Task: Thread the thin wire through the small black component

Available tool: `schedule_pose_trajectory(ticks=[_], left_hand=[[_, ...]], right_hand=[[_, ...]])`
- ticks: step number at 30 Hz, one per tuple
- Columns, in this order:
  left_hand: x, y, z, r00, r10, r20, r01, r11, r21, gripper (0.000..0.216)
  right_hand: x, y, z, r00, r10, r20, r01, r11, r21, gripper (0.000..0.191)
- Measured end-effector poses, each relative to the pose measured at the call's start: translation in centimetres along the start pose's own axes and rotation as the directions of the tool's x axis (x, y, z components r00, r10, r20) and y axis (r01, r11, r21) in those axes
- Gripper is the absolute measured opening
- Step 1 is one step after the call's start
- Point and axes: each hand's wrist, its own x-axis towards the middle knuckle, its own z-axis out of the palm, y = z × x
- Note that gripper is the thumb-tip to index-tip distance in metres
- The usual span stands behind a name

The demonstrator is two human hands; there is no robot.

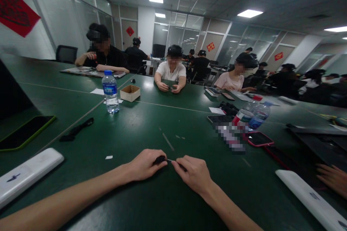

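Near the front of the green table (151,126), my left hand (143,168) is closed round a small black object (159,159), part of which shows between thumb and fingers. A thin, pale, rod-like piece (169,160) bridges the short gap to my right hand (196,173). The fingers of that hand are curled and pinched at the piece's other end, with something dark partly hidden under them. Both hands rest low over the tabletop, fingertips nearly meeting. What kind of thing they hold is too small to tell.
White bars (29,175) flank both forearms. On the left lie a phone (25,131) and a black strap (77,130); a water bottle (110,92) and small box (130,93) stand beyond. Bottles (258,115) and phones are at right, with another person's hand (333,178). People sit opposite.
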Motion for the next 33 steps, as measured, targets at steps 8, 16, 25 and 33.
schedule_pose_trajectory(ticks=[8,16,25,33], left_hand=[[-0.1,0.3,0.3,1.0,-0.013,-0.001,0.014,0.998,0.059,0.018],[-0.1,0.0,0.4,0.999,0.004,0.047,-0.008,0.998,0.068,0.02],[-0.4,0.2,-0.5,0.992,0.043,0.119,-0.039,0.999,-0.034,0.023],[0.2,-0.1,-0.6,0.992,0.036,0.121,-0.026,0.996,-0.089,0.021]], right_hand=[[0.0,-0.1,-0.1,1.0,-0.005,0.009,0.005,0.998,-0.057,0.035],[0.0,-0.2,-0.4,0.998,-0.055,0.022,0.057,0.99,-0.128,0.028],[-0.5,-0.1,-0.4,0.989,-0.139,-0.057,0.13,0.982,-0.134,0.026],[-0.2,-2.2,0.4,0.95,-0.265,-0.166,0.285,0.953,0.108,0.027]])
